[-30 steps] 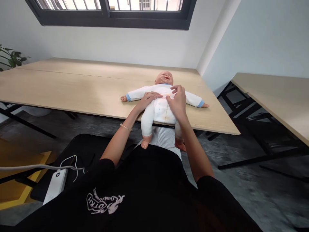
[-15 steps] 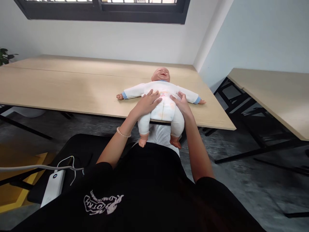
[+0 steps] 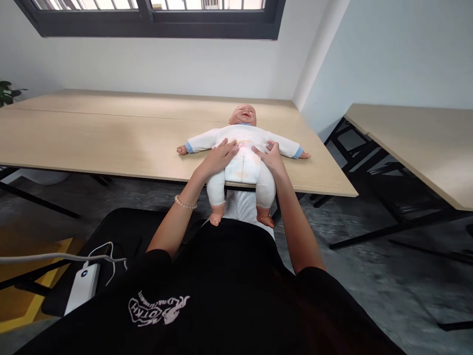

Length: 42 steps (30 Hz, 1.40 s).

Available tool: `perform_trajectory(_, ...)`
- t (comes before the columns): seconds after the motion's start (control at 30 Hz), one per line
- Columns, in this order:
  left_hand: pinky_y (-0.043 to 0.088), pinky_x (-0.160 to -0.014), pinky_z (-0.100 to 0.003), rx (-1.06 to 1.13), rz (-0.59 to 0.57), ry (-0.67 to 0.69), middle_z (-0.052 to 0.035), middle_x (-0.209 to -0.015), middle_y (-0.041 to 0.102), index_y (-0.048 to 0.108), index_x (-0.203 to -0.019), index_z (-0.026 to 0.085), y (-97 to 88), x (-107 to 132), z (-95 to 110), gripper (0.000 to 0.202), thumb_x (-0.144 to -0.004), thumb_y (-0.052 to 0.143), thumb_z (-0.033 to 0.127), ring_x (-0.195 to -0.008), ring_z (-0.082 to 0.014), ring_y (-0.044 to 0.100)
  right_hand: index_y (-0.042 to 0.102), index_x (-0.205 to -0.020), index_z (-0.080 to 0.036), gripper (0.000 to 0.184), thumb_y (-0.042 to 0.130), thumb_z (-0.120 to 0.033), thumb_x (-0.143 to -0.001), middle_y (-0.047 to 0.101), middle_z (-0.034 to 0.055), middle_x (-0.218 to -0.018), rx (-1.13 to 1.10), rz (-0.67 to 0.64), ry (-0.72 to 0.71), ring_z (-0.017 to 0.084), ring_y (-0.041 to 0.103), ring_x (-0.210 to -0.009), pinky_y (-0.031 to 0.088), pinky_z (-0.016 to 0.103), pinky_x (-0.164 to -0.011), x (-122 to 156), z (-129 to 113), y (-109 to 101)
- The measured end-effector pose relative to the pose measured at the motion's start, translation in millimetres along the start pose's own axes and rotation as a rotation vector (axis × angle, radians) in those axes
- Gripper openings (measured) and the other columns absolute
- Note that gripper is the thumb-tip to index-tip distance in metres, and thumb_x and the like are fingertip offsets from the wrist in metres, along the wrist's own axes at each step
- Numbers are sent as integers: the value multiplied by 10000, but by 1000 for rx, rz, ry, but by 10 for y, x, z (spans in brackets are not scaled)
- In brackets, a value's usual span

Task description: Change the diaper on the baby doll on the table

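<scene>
Doll (image 3: 236, 132) on its back on the light wood table (image 3: 148, 140), at the near edge, toward the table's right end. Head (image 3: 242, 115) points away from the person, face up; both arms out to the sides, white sleeves with blue cuffs. Legs hang over the edge, feet bare. Printed white diaper (image 3: 242, 170) around the hips, a line running down the middle of its front.

Left hand (image 3: 219, 158): palm down, fairly flat, fingers a little apart, lying over the diaper's waist on the left side of the view; fingertips point inward. Right hand (image 3: 271, 159): thumb held away from the fingers, thumb tip at the diaper's front near the waist, fingers bent along the doll's side on the right of the view. Whether the right fingertips grip any cloth, cannot tell. A gap between the two hands leaves the diaper's middle in view.

Bead bracelet (image 3: 185, 203) on left wrist. Person wears a black shirt (image 3: 229, 291) with a white print. Black chair (image 3: 114, 224) at lower left, white power bank (image 3: 83, 286) on it, white cable (image 3: 48, 257) beside. Second table (image 3: 417, 148) at right, apart from the first. Dark-framed window (image 3: 210, 24) in the wall behind; plant (image 3: 7, 92) at far left.
</scene>
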<state>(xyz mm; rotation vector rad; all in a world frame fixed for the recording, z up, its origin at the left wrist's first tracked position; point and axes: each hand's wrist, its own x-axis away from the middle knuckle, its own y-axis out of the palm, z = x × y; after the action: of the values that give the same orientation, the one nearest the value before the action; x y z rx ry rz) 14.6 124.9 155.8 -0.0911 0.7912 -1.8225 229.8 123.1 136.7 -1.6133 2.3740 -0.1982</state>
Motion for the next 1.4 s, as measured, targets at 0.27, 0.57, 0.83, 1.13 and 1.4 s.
perform_trajectory(0.27, 160, -1331, -436, -237, -130, -70, -50, -1707, 353, 528, -1562, 213, -79, 27, 147, 608, -1090, 309, 528, -1649, -256, 172, 450, -1413, -87, 843, 894, -320, -735, 457, 258, -1515, -79, -10, -13, 337, 495, -1420, 413, 433, -1212, -149, 154, 89)
perform_trajectory(0.57, 96, -1353, -442, -29, -98, 22, -20, -1752, 241, 425, -1633, 227, -77, 118, -110, 655, -1073, 354, 558, -1663, -252, 69, 506, -1253, -155, 569, 778, -454, -853, 498, 202, -1481, -238, 100, -75, 297, 500, -1409, 415, 444, -1205, 1, 165, 158)
perform_trajectory(0.83, 74, -1358, -393, 155, 2, 21, -60, -1760, 203, 323, -1666, 108, -78, 306, -172, 725, -1068, 364, 515, -1660, -256, 93, 581, -1067, -155, 294, 711, -339, -878, 643, 168, -1287, -329, 181, -55, 283, 597, -1294, 460, 440, -1156, 96, 147, 77)
perform_trajectory(1.13, 69, -1360, -422, 144, 17, -13, -10, -1773, 126, 289, -1688, 223, -64, 402, -192, 730, -1046, 405, 550, -1659, -265, 91, 605, -990, -187, 179, 656, -311, -871, 704, 141, -1225, -337, 219, -88, 261, 658, -1197, 500, 474, -1141, 213, 221, 17)
perform_trajectory(1.4, 71, -1356, -366, 131, 7, -30, -27, -1773, 156, 331, -1673, 203, -71, 425, -224, 713, -1044, 405, 530, -1658, -222, 104, 625, -961, -180, 166, 658, -314, -868, 723, 135, -1168, -334, 216, -109, 254, 675, -1142, 502, 470, -1141, 199, 237, 19)
